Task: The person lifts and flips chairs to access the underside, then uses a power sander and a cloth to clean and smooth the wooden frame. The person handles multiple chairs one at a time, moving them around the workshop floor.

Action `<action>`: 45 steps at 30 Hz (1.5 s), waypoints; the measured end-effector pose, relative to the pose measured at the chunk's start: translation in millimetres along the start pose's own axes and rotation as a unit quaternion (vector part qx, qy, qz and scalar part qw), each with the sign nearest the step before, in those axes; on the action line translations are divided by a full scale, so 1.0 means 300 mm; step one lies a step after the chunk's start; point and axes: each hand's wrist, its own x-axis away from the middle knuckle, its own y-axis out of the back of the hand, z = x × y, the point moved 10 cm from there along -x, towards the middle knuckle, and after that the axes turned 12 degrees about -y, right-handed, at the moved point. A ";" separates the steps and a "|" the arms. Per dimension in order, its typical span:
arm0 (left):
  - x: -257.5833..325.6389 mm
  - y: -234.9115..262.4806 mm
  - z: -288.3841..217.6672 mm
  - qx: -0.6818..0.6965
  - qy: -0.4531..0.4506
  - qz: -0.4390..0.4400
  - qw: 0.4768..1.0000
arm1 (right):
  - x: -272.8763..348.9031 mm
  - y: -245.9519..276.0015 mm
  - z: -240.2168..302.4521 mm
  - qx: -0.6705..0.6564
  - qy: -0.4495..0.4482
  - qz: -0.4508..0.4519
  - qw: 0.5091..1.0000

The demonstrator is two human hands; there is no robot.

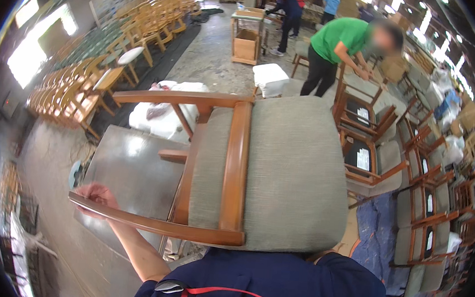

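Observation:
A wooden chair [236, 165] with brown legs and a grey-green padded back and seat is tipped on its side close against my body. My left hand [97, 199] is closed round the near wooden leg, close to its left end. The broad grey-green padded panel [298, 175] lies to the right of the wooden rail. My right upper arm in its dark blue sleeve goes behind this panel. My right hand is hidden there.
A grey-topped table [130, 168] stands left beneath the chair. Beyond it are a white-wrapped bundle [165, 115] and a white-covered stool [271, 79]. A person in green [340, 42] bends over upturned chairs [360, 152] at right. Rows of light wooden chairs [74, 91] stand at left.

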 end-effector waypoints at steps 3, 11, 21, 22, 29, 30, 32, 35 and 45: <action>-0.101 -0.105 0.188 0.046 0.016 0.039 0.998 | -0.071 0.374 -0.007 0.001 -0.056 -0.074 0.996; -0.246 -0.488 1.359 -0.252 0.196 0.088 0.944 | -0.183 1.208 -0.173 -0.097 -0.332 -0.197 0.917; -0.247 -0.577 2.501 -0.395 0.260 0.137 0.870 | -0.802 1.475 -0.289 -0.297 -0.359 -0.149 0.872; -0.284 -0.551 2.580 -0.393 0.265 0.146 0.868 | -0.919 1.471 -0.274 -0.299 -0.373 -0.140 0.867; -0.458 -0.293 3.379 -0.305 0.317 0.168 0.882 | -1.539 1.608 -0.048 -0.131 -0.419 -0.219 0.871; -0.455 -0.215 3.522 -0.293 0.325 0.137 0.889 | -1.594 1.643 -0.016 -0.075 -0.408 -0.225 0.882; -0.415 -0.168 3.773 -0.258 0.353 0.134 0.889 | -1.715 1.718 0.004 0.037 -0.383 -0.224 0.895; -0.393 -0.033 4.088 -0.259 0.381 0.141 0.876 | -1.953 1.802 -0.092 0.031 -0.367 -0.299 0.881; 0.005 0.600 4.899 -0.355 0.420 0.207 0.809 | -2.495 2.007 -0.158 0.038 -0.409 -0.260 0.874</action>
